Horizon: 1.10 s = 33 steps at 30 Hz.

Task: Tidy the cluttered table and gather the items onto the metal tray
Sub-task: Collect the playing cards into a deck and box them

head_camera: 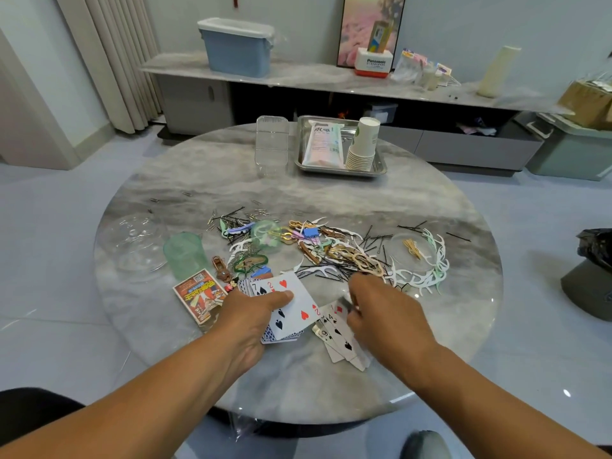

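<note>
The left hand (246,318) clamps a stack of cards (291,306), thumb on top. Right hand (384,309) fingers curl down onto loose cards (341,339); their grip cannot be told.

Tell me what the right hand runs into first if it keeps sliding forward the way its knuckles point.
Probably the loose black hairpins and gold clips just beyond the right hand, though depth is hard to judge from this view.
</note>
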Each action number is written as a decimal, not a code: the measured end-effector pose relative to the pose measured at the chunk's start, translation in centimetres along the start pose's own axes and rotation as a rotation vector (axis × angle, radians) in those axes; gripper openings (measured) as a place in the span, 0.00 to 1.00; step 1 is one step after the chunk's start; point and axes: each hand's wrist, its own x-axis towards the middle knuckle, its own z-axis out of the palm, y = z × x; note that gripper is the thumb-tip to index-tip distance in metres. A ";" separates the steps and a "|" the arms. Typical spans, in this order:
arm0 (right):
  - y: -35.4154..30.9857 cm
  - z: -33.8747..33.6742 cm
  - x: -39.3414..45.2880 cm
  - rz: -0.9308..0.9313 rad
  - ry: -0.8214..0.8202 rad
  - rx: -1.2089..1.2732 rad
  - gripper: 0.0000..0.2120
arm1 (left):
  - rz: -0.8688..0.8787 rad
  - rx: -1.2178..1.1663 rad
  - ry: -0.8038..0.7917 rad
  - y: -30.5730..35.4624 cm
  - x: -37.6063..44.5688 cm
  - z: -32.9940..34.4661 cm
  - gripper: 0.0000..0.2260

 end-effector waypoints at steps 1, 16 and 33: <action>-0.2 0.5 -0.3 -0.034 -0.085 -0.047 0.11 | 0.001 -0.005 -0.017 0.0 0.0 0.0 0.17; -1.5 -0.7 0.4 0.368 -0.328 1.098 0.11 | 0.002 -0.012 -0.256 0.1 -2.0 1.3 0.11; 1.0 -0.6 1.4 0.536 -0.231 0.915 0.06 | -0.041 -0.111 -0.153 -0.1 -0.8 1.0 0.12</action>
